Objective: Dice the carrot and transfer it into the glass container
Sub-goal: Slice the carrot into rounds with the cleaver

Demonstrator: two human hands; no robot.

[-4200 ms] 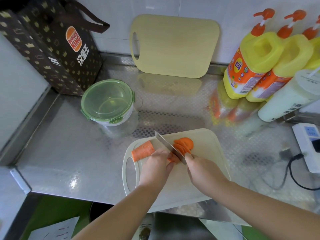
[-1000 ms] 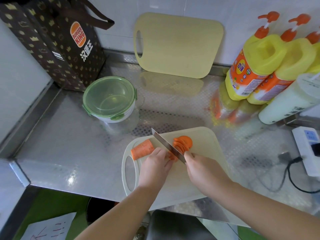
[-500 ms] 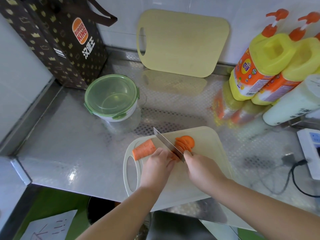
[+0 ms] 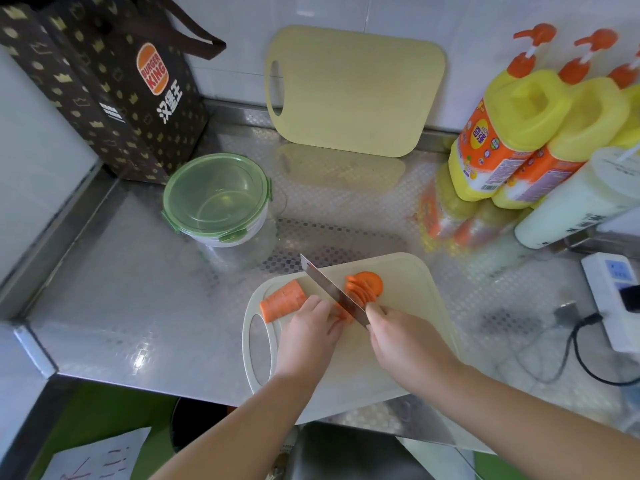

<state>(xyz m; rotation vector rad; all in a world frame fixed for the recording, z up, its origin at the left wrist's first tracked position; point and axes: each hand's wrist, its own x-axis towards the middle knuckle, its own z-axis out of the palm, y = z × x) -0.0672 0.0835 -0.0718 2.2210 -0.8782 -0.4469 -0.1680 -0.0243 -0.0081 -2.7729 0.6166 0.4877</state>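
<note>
While slices (image 4: 365, 285) fan out, the orange carrot (image 4: 282, 301) stays stubby.

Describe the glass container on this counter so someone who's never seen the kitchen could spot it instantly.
Start at the steel counter and look to its back left corner, where a dark Burger King bag stands. The glass container sits just in front of that bag, beyond the white cutting board. It is the only round, see-through thing there, capped with a translucent green clip lid.
</note>
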